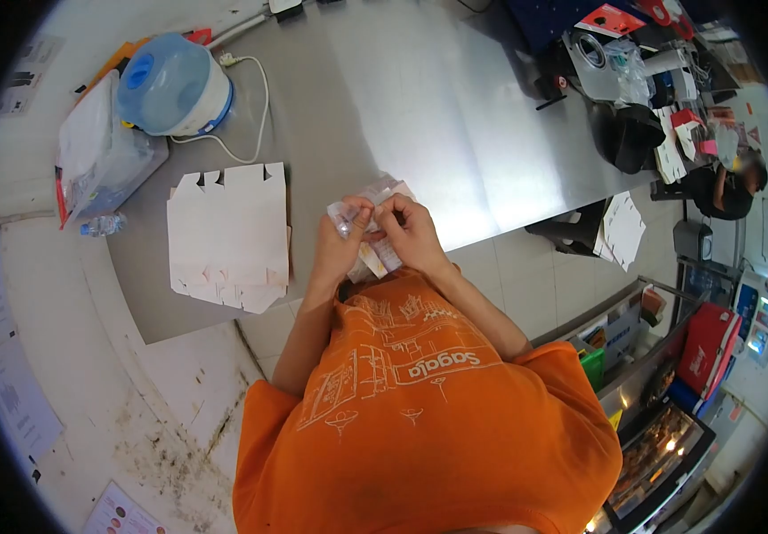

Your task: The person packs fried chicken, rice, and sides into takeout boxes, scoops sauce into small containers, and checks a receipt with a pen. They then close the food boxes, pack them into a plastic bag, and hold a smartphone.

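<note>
My left hand and my right hand are close together over the near edge of a grey metal table. Between them they pinch a small clear plastic packet with white and coloured contents; the fingers of both hands are closed on its top edge. More of the packet hangs below the hands, against my orange shirt. What is inside it is too small to tell.
A stack of flat white cardboard cutouts lies left of my hands. Farther left are a blue and white appliance with a white cord, a clear plastic box and a small water bottle. Another person sits far right.
</note>
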`<state>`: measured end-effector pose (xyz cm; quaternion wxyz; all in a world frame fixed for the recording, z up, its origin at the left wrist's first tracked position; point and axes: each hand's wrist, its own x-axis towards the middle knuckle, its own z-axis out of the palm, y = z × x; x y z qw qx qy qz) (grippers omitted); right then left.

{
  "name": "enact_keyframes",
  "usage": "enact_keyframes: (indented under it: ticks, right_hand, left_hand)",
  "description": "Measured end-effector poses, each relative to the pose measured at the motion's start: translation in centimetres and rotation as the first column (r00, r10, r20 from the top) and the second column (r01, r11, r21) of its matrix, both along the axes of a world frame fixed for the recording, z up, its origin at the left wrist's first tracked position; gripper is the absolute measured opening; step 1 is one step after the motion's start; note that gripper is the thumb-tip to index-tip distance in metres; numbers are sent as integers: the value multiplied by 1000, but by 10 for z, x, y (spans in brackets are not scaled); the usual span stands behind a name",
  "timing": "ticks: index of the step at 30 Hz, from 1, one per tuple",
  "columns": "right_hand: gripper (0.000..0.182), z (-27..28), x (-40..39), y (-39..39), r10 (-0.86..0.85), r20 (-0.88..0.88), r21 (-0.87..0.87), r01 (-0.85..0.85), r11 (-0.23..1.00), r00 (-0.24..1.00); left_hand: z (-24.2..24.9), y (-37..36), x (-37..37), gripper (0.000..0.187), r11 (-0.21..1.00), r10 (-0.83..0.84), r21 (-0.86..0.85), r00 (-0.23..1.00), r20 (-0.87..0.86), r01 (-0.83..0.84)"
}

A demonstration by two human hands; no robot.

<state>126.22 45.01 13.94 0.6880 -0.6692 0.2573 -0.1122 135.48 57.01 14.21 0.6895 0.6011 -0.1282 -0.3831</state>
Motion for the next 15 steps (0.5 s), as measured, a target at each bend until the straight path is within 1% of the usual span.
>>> enact_keyframes:
  ticks: [2,3,4,5,6,8,9,11,12,13,14,15]
  right_hand:
    - [13,7,0,-1,-4,-41,19,5,1000,999]
    - [12,10,1,-1,-9,-38,70,12,997,999]
    - [11,14,2,-2,-18,-33,121,22,992,999]
    - [10,17,1,-2,-36,-27,170,40,985,999]
    - [10,16,0,-2,-16,-18,117,18,993,1000]
    - [10,7,-2,-3,-22,-16,-17,21,1000,1000]
    - [9,2,-4,-1,-30,23,-55,31,998,999]
    - [8,5,-3,0,-16,123,-137,33,990,992]
    - [8,12,-5,-1,12,184,-176,21,984,983]
    - [6,20,-12,1,26,230,-4,-26,1000,973]
    - [4,29,-16,4,39,290,161,-88,983,956]
    - [4,34,-17,4,44,360,313,-165,935,932]
  left_hand:
    - [5,0,-2,17,1000,15,21,999,31,-16]
    - [7,0,-2,15,999,22,31,999,48,-23]
    - [6,2,-1,14,996,0,92,977,212,-20]
    - [1,7,2,13,989,-39,149,928,370,-18]
    - [-1,8,5,11,980,-91,197,851,517,-15]
    - [2,10,6,10,972,-121,235,806,579,-23]
    - [3,9,5,9,969,-144,246,783,606,-12]
    - [-4,8,1,15,966,-106,259,908,405,-3]
    - [-7,6,-1,21,974,-56,224,938,341,-24]
    - [-9,6,1,26,979,-7,200,962,274,-49]
    - [-15,7,5,29,964,-16,258,955,297,-63]
    - [-23,10,12,32,946,-24,315,946,322,-83]
